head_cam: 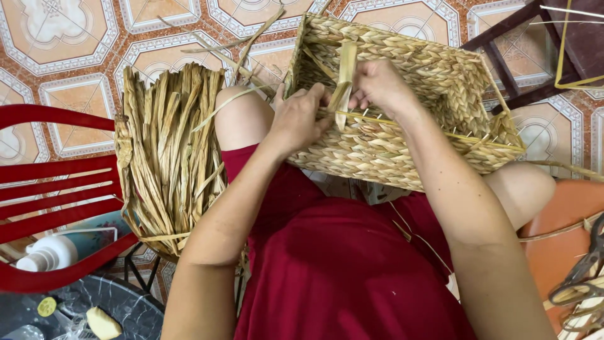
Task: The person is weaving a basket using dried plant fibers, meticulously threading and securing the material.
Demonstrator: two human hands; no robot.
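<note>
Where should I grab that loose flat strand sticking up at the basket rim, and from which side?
Pinch the strand low, just above the rim of the basket, where both hands already meet it. Come from the near side: its upper end stands free over the open basket, so a low grip probably controls it best.

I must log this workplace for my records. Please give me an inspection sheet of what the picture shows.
Surface: patterned tile floor; work rests on the person's lap.
Job's things: woven basket, a flat straw strip at its rim.
Clutter: straw bundle, red chair, white bottle, scissors.
Grippers: left hand and right hand both pinch the strip with their fingers.
Cables: nothing seen.
Surroundings: dark wooden stool, orange seat.
</note>
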